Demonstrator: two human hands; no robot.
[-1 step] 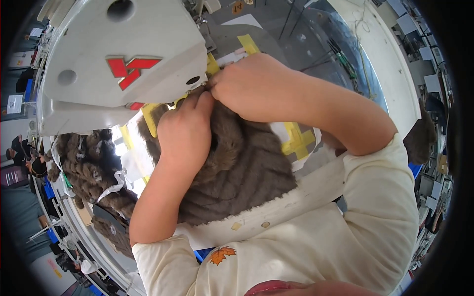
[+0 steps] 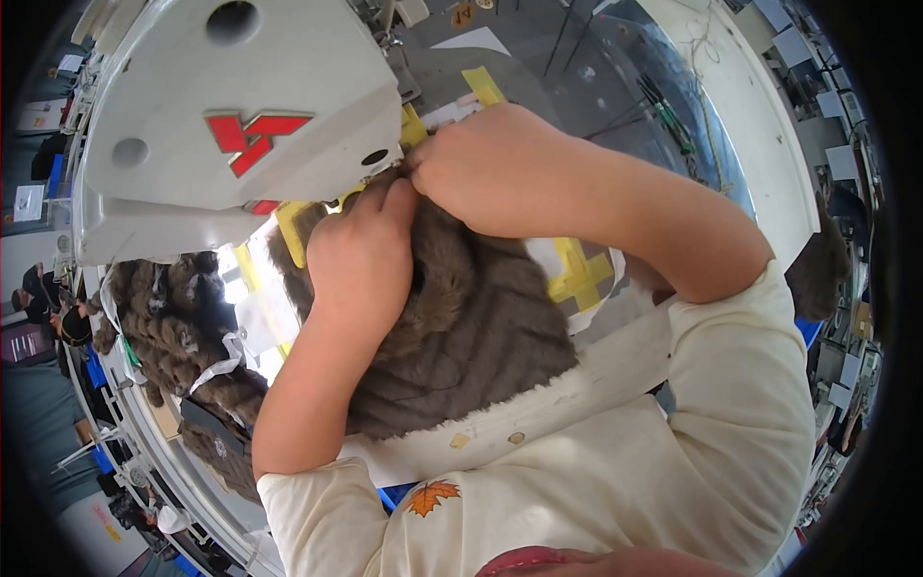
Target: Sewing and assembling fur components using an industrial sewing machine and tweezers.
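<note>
Head: brown fur (image 2: pixel 500 317), lengthwise up-left

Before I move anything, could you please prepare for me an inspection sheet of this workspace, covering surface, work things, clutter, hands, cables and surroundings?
Surface: white table edge shows in front of the person; yellow tape lies right of the fur.
Work things: brown fur piece at the white sewing machine, which bears a red emblem.
Clutter: bunched brown fur at left; green-handled tools at upper right.
Hands: left hand and right hand both grip the fur piece beside the machine; fingertips partly hidden.
Cables: thin pale cord at right; string or cable, cannot tell.
Surroundings: crowded workstations on both sides, too small for detail.
</note>
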